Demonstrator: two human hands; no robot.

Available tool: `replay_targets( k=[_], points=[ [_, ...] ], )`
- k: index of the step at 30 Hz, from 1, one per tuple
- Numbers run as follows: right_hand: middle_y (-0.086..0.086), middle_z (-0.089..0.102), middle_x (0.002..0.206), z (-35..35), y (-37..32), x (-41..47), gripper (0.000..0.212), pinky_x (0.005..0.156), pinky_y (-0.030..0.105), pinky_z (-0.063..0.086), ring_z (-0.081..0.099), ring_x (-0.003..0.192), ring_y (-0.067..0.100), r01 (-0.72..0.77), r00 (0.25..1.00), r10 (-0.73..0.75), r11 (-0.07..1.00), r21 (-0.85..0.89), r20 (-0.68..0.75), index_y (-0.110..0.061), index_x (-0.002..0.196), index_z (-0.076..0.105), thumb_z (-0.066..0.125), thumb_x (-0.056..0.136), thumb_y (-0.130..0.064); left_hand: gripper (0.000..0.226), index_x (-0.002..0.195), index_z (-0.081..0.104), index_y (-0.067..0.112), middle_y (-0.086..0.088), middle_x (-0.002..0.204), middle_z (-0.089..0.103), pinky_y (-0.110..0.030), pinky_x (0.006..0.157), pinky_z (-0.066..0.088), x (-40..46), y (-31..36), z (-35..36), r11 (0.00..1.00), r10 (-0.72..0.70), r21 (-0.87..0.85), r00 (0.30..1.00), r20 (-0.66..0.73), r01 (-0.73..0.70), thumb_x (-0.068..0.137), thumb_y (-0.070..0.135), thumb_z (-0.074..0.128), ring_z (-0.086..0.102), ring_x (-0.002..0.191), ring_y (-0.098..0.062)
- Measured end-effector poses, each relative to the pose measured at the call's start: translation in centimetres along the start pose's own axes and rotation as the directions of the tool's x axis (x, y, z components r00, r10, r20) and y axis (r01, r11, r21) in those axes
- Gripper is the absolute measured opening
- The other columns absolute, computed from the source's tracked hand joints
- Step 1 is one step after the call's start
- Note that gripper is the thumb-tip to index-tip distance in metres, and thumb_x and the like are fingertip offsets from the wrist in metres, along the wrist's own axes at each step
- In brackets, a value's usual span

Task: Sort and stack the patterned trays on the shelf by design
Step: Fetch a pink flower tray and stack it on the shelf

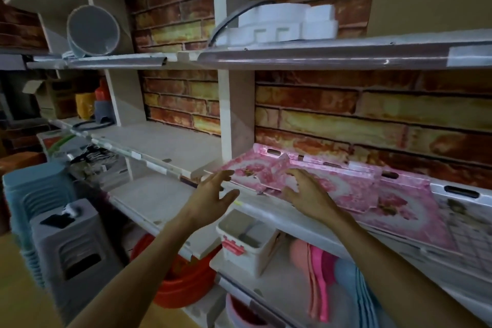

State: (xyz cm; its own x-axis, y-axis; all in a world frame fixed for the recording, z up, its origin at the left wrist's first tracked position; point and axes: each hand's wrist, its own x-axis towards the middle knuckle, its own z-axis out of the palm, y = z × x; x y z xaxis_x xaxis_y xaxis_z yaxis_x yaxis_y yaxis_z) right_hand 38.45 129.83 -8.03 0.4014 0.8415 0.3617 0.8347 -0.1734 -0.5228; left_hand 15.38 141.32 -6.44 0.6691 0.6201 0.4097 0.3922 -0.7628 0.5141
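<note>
Head view puts me in front of a shelf unit backed with brick-pattern paper, both bare arms reaching toward the middle shelf [306, 217]. My left hand [213, 193] hangs just before the shelf's front edge with fingers spread and relaxed, gripping nothing. My right hand [306, 192] is over the pink floral trays [354, 189], fingers loosely curved and apart; I cannot tell whether the fingertips touch the tray surface or hover just above it. Those pink trays lie overlapping along the middle shelf in the right bay, several tilted against one another, their slotted handles toward the back wall. Just right of them, at the picture's edge, a white patterned tray [468, 210] lies on the same shelf. On the shelf below sit a white bin with a red latch [245, 242] and pink plastic spoons [318, 279]. A grey bucket [93, 30] lies tipped on the upper shelf at left.
</note>
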Motion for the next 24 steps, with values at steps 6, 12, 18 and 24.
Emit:
replay_targets(
  k=[6, 12, 18, 24],
  points=[
    [0.001, 0.047, 0.141, 2.3, 2.9, 5.1, 0.045, 0.094, 0.03, 0.044, 0.052, 0.121, 0.02, -0.06, 0.99, 0.064, 0.997, 0.039, -0.124, -0.021, 0.135, 0.049, 0.057, 0.092, -0.03, 0.045, 0.134, 0.047, 0.02, 0.003, 0.121, 0.058, -0.015, 0.072, 0.047, 8.3, -3.1, 3.5, 0.987, 0.021, -0.159, 0.999, 0.042, -0.014, 0.093, 0.03, 0.06, 0.061, 0.096, -0.012],
    [0.006, 0.05, 0.138, 2.6, 5.3, 10.2, 0.044, 0.094, 0.032, 0.046, 0.055, 0.12, 0.025, -0.104, 0.973, 0.104, 0.995, 0.013, -0.204, -0.015, 0.134, 0.051, 0.06, 0.092, -0.025, 0.041, 0.135, 0.045, 0.02, 0.011, 0.112, 0.053, -0.006, 0.057, 0.046, 16.5, -5.5, 6.6, 0.975, 0.032, -0.224, 0.985, 0.169, 0.007, 0.096, 0.026, 0.056, 0.055, 0.088, 0.0],
    [0.005, 0.053, 0.135, 0.9, 7.4, 13.6, 0.037, 0.097, 0.03, 0.041, 0.053, 0.121, 0.022, -0.188, 0.943, 0.172, 0.982, -0.032, -0.286, -0.015, 0.128, 0.054, 0.059, 0.093, -0.026, 0.051, 0.138, 0.043, 0.017, 0.002, 0.121, 0.059, -0.026, 0.083, 0.048, 21.8, -8.3, 11.0, 0.965, -0.003, -0.248, 0.953, 0.303, 0.082, 0.093, 0.033, 0.059, 0.06, 0.105, -0.014],
    [0.004, 0.054, 0.133, 0.2, 8.5, 14.7, 0.04, 0.095, 0.033, 0.046, 0.056, 0.116, 0.021, -0.28, 0.907, 0.243, 0.958, -0.059, -0.343, -0.016, 0.13, 0.053, 0.058, 0.093, -0.032, 0.046, 0.126, 0.049, 0.005, -0.009, 0.107, 0.066, -0.044, 0.073, 0.061, 25.2, -9.2, 15.4, 0.885, -0.098, -0.368, 0.886, 0.452, 0.285, 0.089, 0.031, 0.061, 0.07, 0.088, -0.027]
  ],
)
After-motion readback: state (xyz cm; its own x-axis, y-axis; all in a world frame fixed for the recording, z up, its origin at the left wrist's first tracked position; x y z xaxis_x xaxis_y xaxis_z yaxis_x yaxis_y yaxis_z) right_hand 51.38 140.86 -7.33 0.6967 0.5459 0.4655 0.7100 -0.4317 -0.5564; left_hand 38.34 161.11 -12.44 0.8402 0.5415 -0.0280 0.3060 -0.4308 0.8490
